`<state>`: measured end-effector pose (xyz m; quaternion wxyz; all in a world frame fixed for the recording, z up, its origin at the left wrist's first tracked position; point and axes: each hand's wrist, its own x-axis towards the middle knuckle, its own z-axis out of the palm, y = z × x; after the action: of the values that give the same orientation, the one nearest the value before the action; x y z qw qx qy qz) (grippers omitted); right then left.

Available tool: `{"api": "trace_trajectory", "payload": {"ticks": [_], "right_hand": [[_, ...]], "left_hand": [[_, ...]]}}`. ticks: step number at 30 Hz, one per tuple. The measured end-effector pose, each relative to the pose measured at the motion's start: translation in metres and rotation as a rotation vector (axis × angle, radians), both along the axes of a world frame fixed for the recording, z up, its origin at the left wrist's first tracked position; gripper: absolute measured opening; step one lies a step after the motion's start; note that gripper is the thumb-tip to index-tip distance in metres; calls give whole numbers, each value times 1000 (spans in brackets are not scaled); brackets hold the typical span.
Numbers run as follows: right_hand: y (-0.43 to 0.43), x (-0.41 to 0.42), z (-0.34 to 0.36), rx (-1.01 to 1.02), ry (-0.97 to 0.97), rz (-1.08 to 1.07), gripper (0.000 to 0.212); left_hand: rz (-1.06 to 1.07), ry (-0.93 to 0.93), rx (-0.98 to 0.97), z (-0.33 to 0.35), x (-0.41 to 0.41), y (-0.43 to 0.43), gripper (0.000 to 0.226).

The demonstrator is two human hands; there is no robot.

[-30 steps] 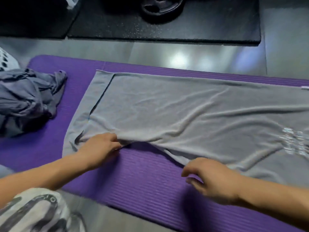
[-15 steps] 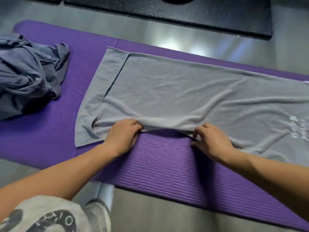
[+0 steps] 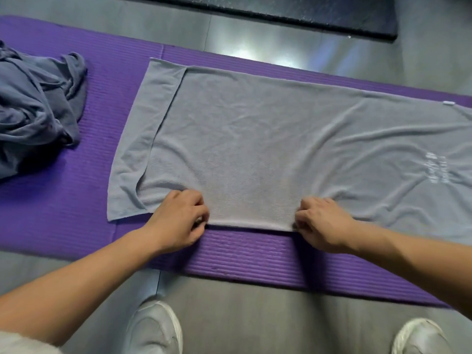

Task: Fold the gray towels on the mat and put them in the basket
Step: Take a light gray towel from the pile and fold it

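A long gray towel (image 3: pixel 255 139) lies spread across the purple mat (image 3: pixel 242 254), its left end folded over on itself. My left hand (image 3: pixel 180 221) pinches the towel's near edge left of centre. My right hand (image 3: pixel 324 223) pinches the same edge further right. Between the two hands the edge lies straight and taut. White lettering (image 3: pixel 258 172) marks the towel toward the right. A crumpled darker gray towel (image 3: pixel 35 111) is heaped on the mat's left end. No basket is in view.
Gray floor (image 3: pixel 255 315) runs in front of the mat, where my two white shoes (image 3: pixel 155 330) stand. A black speckled mat (image 3: pixel 306 14) lies on the floor beyond the purple one.
Both hands moved onto the towel's near edge and closed on it, drawing it toward me and straight. My head moved closer, and the view dropped toward my feet.
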<state>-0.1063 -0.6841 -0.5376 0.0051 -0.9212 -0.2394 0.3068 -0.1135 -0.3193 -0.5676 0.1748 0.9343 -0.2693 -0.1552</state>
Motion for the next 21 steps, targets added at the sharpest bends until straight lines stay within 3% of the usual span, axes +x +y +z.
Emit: {"api": "trace_trajectory", "payload": {"ticks": [5,9,13,17,21], "right_hand": [[5,8,3,9,91,-24,26],[26,23,13,-45,143,13,25],[70,70,32,27,115,-9,19],[130,138,39,163,71,-101,17],[200,213,35,319,-32,-264,26]], "left_hand": [[26,11,-28,-1,1,6,22],[235,21,-40,7,12,21,33],[601,-149,0,12,36,58,26],[976,92,162,18,46,105,42],[1066,288,103,17,26,122,38]]}}
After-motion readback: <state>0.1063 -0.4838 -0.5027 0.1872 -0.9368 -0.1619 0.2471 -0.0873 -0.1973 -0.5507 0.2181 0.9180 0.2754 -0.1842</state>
